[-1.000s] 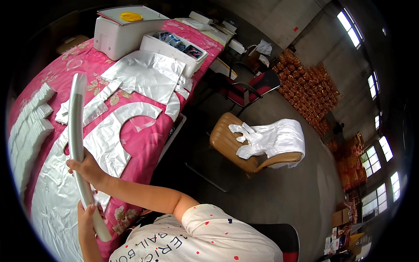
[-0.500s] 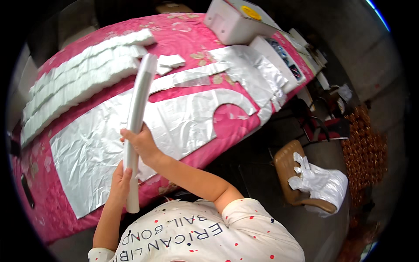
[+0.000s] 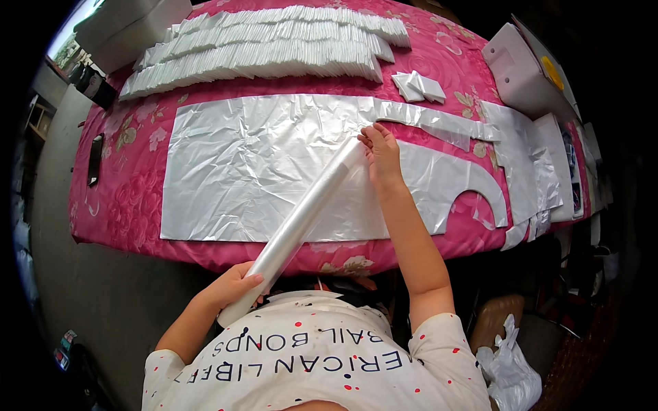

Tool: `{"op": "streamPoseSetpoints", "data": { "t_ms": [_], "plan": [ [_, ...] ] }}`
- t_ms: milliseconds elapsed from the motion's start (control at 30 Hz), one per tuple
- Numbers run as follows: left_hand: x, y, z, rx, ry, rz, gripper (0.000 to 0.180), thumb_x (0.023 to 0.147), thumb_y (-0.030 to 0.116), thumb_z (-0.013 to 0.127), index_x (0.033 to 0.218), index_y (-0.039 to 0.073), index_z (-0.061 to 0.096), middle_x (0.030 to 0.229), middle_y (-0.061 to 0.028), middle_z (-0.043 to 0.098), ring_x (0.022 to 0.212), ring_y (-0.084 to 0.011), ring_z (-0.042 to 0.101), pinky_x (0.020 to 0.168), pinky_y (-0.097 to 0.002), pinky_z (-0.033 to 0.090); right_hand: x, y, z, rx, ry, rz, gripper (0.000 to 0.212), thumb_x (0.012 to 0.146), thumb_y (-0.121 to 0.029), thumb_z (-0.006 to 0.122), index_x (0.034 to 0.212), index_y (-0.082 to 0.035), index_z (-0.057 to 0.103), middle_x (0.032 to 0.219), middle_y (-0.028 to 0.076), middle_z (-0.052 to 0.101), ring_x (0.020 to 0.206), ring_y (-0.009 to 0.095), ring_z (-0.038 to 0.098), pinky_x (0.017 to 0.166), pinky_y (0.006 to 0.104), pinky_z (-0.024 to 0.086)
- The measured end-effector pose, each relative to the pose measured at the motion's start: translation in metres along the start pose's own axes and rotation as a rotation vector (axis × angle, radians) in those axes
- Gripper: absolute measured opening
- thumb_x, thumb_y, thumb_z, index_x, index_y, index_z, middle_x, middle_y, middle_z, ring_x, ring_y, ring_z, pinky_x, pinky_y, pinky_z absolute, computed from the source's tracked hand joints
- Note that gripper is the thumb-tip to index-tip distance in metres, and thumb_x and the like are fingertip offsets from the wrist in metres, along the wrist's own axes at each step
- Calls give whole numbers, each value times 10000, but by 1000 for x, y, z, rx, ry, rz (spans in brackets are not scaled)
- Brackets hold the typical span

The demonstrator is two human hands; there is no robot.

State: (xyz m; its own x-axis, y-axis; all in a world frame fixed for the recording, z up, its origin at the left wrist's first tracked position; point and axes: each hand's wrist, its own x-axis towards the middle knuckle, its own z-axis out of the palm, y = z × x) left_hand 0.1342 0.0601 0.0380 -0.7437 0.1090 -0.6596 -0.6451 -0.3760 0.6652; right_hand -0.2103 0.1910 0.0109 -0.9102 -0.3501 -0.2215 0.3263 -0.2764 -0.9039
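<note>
A long roll of clear, whitish plastic film slants from my body up over the table. Its near end rests against my shirt, where my left hand is wrapped round it. At the far end of the roll, my right hand has its fingers bent and pinched at the edge; the fingertips hide exactly what they grip. Beneath the roll, a stack of flat silvery plastic sheets lies on the table, with a curved cutout on its right side. A narrow silvery strip runs along its upper right.
Long rows of folded white packets line the back of the pink floral tablecloth. A few white squares lie nearby. White foam boxes stand right; a dark phone-like object lies left. A chair holds a white bag.
The view has turned and shifted left. The roll has tilted over to the right. My right hand has slid from the roll's middle to its far end; my left hand stays near the lower end.
</note>
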Motion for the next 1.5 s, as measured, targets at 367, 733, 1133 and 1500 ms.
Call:
{"op": "streamPoseSetpoints", "data": {
  "t_ms": [367, 733, 1133, 1500],
  "plan": [
    [-4, -20, -5, -474, -136, -164, 775, 671, 506, 716, 1207, -6, 491, 729, -51, 559, 554, -108, 538, 514, -228, 468, -1, -25, -7, -670, -504, 209, 263, 836, -290, 626, 936, -47, 618, 755, -15, 590, 620, 44, 491, 556, 191, 384],
    [4, -25, -16, -380, -221, -115, 744, 682, 418, 738, 1220, -23, 476, 773, -69, 593, 603, -107, 566, 581, -233, 479, -1, -23, -3, -818, -763, 266, 206, 814, -218, 660, 805, -15, 628, 655, 7, 574, 553, 59, 487, 524, 220, 398],
    [-54, -40, -72, 4, -241, -229, 554, 729, 156, 749, 1206, 8, 508, 1110, -56, 586, 984, -120, 549, 872, -289, 454, 83, -85, -110, -870, -168, -67, 147, 848, -161, 632, 863, -15, 633, 678, -49, 546, 556, 27, 425, 513, 178, 351],
    [28, 119, -24, 1212, -82, 258, 477, 675, 196, 717, 1117, 76, 582, 928, -115, 642, 871, -266, 612, 772, -336, 471, 78, -54, -20, -856, -581, 25, 187, 850, -197, 637, 841, -11, 620, 698, -28, 557, 610, 44, 473, 562, 208, 419]
  ]
}}
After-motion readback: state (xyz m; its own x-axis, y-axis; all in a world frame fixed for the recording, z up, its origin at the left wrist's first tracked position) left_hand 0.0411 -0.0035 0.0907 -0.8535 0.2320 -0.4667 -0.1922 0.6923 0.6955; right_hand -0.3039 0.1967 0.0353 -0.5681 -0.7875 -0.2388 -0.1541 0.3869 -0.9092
